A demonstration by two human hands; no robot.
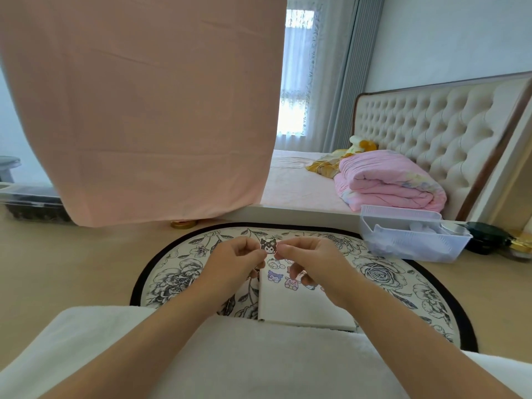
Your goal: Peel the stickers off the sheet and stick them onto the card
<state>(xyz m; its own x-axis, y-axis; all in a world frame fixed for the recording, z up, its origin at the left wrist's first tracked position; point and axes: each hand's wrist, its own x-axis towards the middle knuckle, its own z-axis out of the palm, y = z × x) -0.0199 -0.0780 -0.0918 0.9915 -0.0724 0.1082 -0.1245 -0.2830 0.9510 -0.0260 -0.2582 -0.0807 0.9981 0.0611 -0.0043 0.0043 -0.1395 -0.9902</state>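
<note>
A small cartoon sticker with a dark-eared character is held up between my two hands, above the card. My left hand pinches its lower left edge and my right hand pinches its lower right edge. Whether it sits on a backing piece I cannot tell. Below the hands lies a white card on the round floral mat. Several cartoon stickers show on the card's far end, partly hidden by my right fingers.
A clear plastic basket stands at the right, with dark jars beyond it. A pink hanging cloth fills the upper left. A bed with a folded pink quilt lies behind. White fabric covers my lap.
</note>
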